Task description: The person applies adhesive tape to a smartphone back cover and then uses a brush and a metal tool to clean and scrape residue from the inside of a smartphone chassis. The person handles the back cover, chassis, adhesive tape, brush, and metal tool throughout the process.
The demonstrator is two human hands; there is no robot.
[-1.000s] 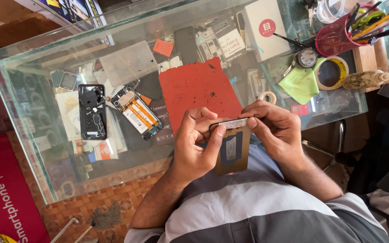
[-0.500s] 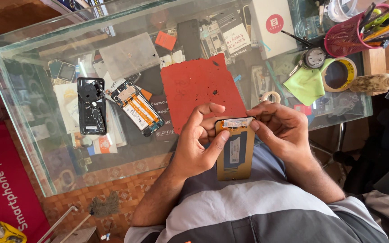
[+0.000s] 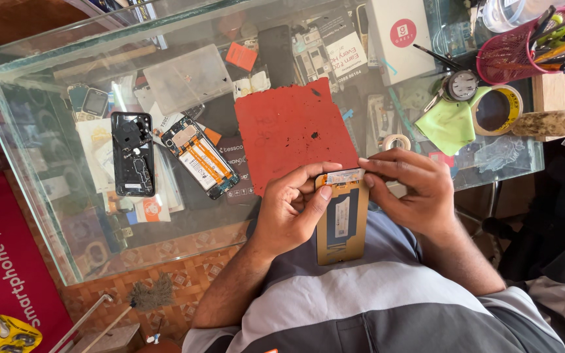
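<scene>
Left to right: my left hand (image 3: 292, 209) grips the panel (image 3: 341, 219) by its left edge, thumb on the face. Panel's over my lap, long axis pointing away from me. My right hand (image 3: 410, 193) pinches its top right corner.

The left hand (image 3: 292, 209) hides the screen panel's (image 3: 341, 219) left edge.
</scene>
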